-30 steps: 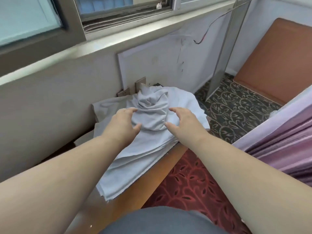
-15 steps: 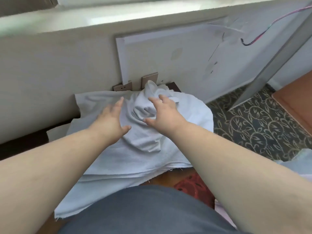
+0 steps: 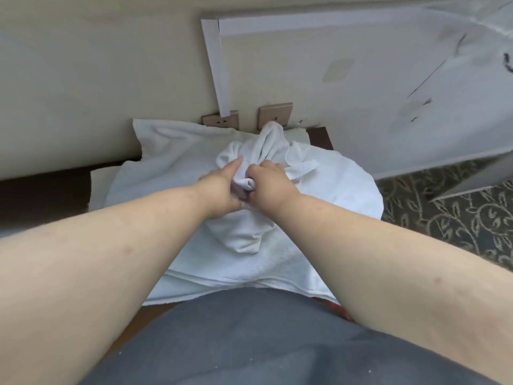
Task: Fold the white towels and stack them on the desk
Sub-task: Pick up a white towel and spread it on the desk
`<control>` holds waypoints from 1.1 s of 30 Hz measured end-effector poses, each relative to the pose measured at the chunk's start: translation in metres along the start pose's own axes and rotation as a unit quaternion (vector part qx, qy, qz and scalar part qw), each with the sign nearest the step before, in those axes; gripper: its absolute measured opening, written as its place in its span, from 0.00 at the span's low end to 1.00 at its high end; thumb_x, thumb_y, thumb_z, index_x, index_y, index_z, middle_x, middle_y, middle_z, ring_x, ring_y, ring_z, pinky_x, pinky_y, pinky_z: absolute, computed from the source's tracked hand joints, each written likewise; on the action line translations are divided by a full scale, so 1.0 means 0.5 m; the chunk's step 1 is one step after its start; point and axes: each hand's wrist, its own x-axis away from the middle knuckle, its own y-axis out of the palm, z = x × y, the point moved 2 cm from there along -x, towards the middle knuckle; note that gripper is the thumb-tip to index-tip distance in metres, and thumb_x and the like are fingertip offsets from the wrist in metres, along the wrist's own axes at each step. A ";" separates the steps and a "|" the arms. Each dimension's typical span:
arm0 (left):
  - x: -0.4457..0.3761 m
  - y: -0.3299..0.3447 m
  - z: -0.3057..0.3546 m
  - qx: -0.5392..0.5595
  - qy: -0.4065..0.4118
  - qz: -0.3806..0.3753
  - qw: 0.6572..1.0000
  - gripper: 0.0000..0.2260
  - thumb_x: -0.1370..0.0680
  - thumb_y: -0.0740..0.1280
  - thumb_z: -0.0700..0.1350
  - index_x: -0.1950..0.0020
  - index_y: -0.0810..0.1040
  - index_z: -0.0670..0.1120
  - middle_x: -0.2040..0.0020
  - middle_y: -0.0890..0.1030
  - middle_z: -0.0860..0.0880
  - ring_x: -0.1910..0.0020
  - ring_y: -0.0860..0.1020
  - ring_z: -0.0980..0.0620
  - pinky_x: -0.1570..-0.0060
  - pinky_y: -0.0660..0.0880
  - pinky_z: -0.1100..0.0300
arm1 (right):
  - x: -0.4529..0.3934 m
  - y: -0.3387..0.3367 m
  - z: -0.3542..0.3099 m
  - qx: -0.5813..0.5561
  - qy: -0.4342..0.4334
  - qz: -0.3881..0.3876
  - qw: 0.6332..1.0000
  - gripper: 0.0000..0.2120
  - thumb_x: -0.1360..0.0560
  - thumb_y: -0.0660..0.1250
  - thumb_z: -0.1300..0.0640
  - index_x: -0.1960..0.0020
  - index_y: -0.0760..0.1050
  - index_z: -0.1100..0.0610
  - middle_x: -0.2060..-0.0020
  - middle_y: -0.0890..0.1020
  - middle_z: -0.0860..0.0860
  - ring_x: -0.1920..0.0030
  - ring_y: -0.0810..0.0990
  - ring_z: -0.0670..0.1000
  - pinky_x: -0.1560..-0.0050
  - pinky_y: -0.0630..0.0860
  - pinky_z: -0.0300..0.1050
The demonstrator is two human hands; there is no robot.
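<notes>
A crumpled white towel [image 3: 266, 151] lies bunched on top of a pile of flat white towels [image 3: 333, 195] that covers the desk against the wall. My left hand [image 3: 222, 190] and my right hand [image 3: 270, 187] sit side by side in the middle of the bunched towel. My right hand's fingers curl round a fold of it. My left hand pinches the same fold, with its forefinger stretched out over the cloth. The lowest towels hang over the desk's near edge [image 3: 172, 304].
The wall [image 3: 97, 93] rises right behind the pile, with two brown sockets [image 3: 274, 113] just above the towels. A white board [image 3: 361, 79] leans on the wall. Patterned carpet [image 3: 458, 218] lies to the right. A dark desk corner [image 3: 319, 134] shows behind the pile.
The view has tipped down and closer to the desk. Both hands have come together on the bunched towel and taken hold of a fold in its middle.
</notes>
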 end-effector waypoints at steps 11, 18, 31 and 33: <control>0.181 -0.135 -0.012 0.189 0.035 0.269 0.944 0.27 0.27 0.65 0.39 0.32 0.68 0.61 0.37 0.67 0.52 0.39 0.72 0.52 0.40 0.71 0.59 | 0.053 -0.109 -0.215 -0.219 -0.189 0.190 0.938 0.06 0.30 0.71 0.66 0.53 0.79 0.61 0.56 0.71 0.48 0.53 0.69 0.51 0.55 0.65 0.40; 0.377 -0.228 -0.155 0.190 0.003 0.379 0.906 0.27 0.28 0.65 0.40 0.32 0.69 0.61 0.40 0.69 0.51 0.40 0.72 0.52 0.37 0.72 0.54 | 0.093 -0.088 -0.455 -0.233 -0.327 0.173 0.899 0.09 0.30 0.72 0.61 0.58 0.74 0.50 0.57 0.66 0.37 0.53 0.70 0.50 0.53 0.72 0.44; 0.887 -0.237 -0.656 0.152 -0.144 0.491 0.846 0.26 0.28 0.64 0.39 0.32 0.71 0.57 0.43 0.73 0.46 0.42 0.73 0.45 0.40 0.73 0.49 | 0.323 0.256 -1.036 -0.213 -0.489 0.089 0.841 0.05 0.30 0.72 0.59 0.55 0.77 0.53 0.57 0.67 0.36 0.52 0.71 0.50 0.50 0.74 0.50; 0.958 -0.244 -0.736 0.144 -0.151 0.487 0.848 0.26 0.29 0.63 0.39 0.32 0.72 0.58 0.43 0.74 0.46 0.43 0.74 0.45 0.43 0.74 0.48 | 0.358 0.309 -1.120 -0.220 -0.500 0.081 0.834 0.05 0.30 0.71 0.57 0.56 0.77 0.53 0.57 0.67 0.36 0.52 0.70 0.49 0.50 0.74 0.48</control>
